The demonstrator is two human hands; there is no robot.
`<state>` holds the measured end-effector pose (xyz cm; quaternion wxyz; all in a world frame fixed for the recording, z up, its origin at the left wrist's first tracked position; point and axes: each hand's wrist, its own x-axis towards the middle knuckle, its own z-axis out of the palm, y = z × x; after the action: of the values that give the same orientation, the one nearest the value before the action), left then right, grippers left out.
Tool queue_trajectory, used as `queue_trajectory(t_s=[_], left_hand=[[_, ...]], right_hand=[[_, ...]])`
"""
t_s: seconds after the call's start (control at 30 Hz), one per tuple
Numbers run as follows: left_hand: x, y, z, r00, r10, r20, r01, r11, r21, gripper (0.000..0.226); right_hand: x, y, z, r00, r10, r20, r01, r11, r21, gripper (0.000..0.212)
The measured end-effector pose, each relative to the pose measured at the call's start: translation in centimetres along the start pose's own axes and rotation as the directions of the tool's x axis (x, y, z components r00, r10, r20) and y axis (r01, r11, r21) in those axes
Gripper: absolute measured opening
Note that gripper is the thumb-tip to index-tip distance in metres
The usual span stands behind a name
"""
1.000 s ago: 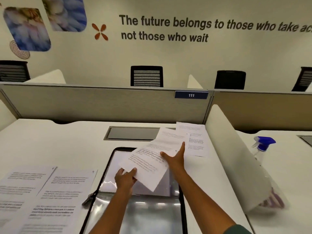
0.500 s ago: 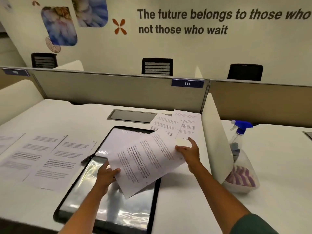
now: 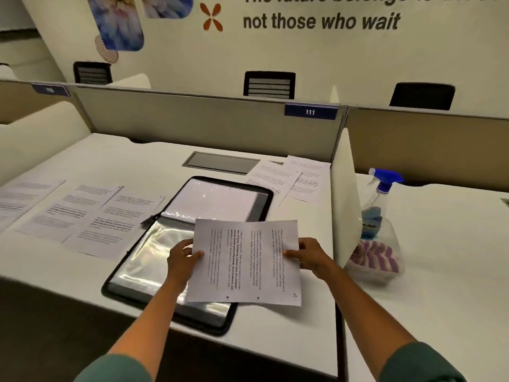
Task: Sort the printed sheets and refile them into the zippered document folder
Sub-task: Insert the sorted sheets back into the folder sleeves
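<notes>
Currently one printed sheet [image 3: 245, 260] is held level above the near right corner of the open zippered document folder [image 3: 192, 244], which lies flat on the table [image 3: 275, 334]. The left hand [image 3: 183, 259] pinches its left edge; the right hand [image 3: 309, 256] pinches its right edge. Judged step: checking and orienting the sheet before filing. The next move calls for aligning one edge with a clear sleeve opening and sliding it in. More sheets lie left [image 3: 82, 213] and behind right [image 3: 292, 177]. Print is too blurred to read; the sleeve opening cannot be located.
</notes>
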<state>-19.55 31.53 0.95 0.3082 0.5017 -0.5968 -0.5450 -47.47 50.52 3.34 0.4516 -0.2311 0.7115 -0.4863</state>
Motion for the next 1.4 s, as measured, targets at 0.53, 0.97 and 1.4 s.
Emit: queue_trajectory(t_s=[0.53, 0.97, 1.4], left_hand=[[-5.0, -6.4, 1.4, 0.981, 0.124, 0.15, -0.19, 0.789, 0.584, 0.073], [-6.5, -7.2, 2.3, 0.961, -0.026, 0.277, -0.235, 0.453, 0.86, 0.099], [-6.7, -4.5, 4.6, 0.981, 0.187, 0.045, -0.137, 0.513, 0.847, 0.019]], right_hand=[[-1.8, 7.2, -1.6, 0.943, 0.006, -0.332, 0.062, 0.979, 0.192, 0.024], [-4.3, 9.7, -2.4, 0.912, -0.024, -0.409, 0.119, 0.971, 0.209, 0.019], [-6.0, 9.5, -3.9, 0.89, -0.012, -0.455, 0.169, 0.937, 0.305, 0.029]])
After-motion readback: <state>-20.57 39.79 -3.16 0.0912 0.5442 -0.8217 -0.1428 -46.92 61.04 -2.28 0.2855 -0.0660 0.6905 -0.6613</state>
